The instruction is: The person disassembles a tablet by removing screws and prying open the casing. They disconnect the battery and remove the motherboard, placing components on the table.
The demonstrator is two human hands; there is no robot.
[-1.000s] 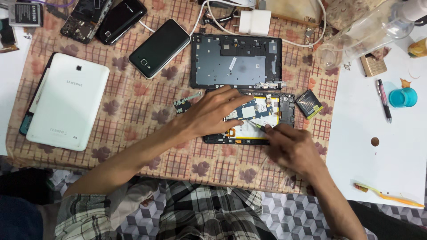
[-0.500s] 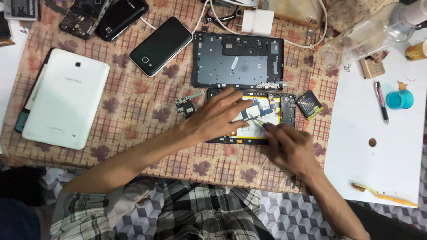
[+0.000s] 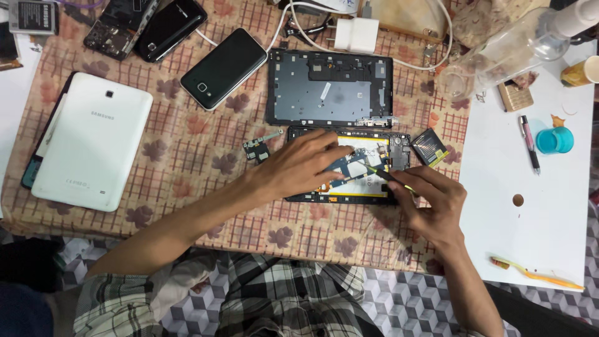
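An opened tablet (image 3: 374,150) lies on the patterned cloth, its yellow battery and circuit board exposed. My left hand (image 3: 293,165) rests flat on its left half, fingers pressing on the board. My right hand (image 3: 430,203) grips a thin dark tool (image 3: 382,174) whose tip touches the board near the middle. The tablet's grey back frame (image 3: 331,90) lies just beyond it. A small loose circuit part (image 3: 258,148) sits left of my left hand.
A white tablet (image 3: 90,143) lies at the left. Several phones, one of them black (image 3: 223,67), and a white charger (image 3: 355,34) are at the back. A small battery (image 3: 429,146), a pen (image 3: 529,143), a blue cap (image 3: 554,140) and a toothbrush (image 3: 536,273) lie on the right.
My hands stay on the opened tablet; the tool tip has shifted slightly over the board. The view has drifted a little.
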